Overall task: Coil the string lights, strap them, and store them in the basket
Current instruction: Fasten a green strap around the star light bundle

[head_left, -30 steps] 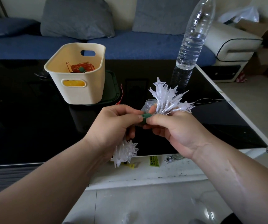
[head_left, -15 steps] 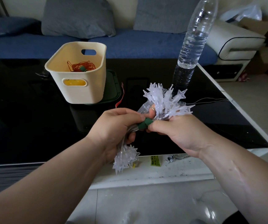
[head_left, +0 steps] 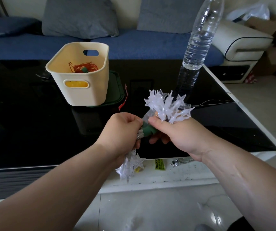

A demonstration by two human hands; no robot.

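1. Left hand (head_left: 122, 130) and right hand (head_left: 175, 132) each grip the bundled string lights (head_left: 165, 105) above the table (head_left: 34, 130) edge, fingers hiding its middle.
2. A green strap (head_left: 148, 130) wraps it (ends unseen).
3. Behind, the basket (head_left: 84, 92) holds an orange coil (head_left: 82, 67), half-hidden.

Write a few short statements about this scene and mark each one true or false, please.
1. The left hand and right hand both grip the star string lights. True.
2. The basket is empty. False: an orange wire coil lies in it.
3. A green strap sits on the bundle between the hands. True.
4. The water bottle lies on its side. False: it stands upright on the black table.
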